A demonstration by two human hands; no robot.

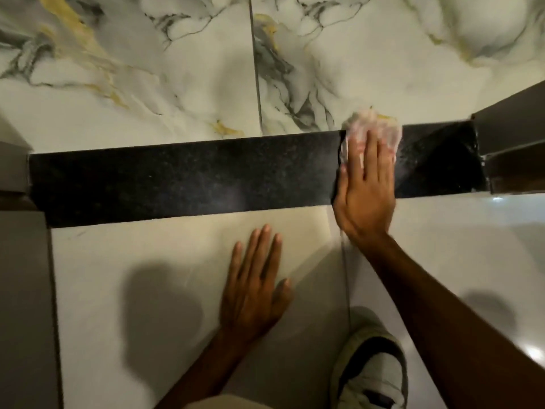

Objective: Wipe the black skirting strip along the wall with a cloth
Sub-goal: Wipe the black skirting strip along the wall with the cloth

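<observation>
Marble-veined wall tiles [177, 69] rise above the black skirting strip [182, 175], where our right hand [365, 196] presses a white cloth [374, 128] flat, fingers extended, toward the strip's right end; below the strip, our left hand [253, 290] rests open and empty on the pale floor [132, 261]

wall [177, 69]: veined marble tiles | floor [147, 261]: pale glossy tiles | light: warm

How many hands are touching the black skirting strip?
1. The right hand presses a whitish crumpled cloth flat against the speckled black skirting strip. The left hand rests on the pale floor tile.
</observation>
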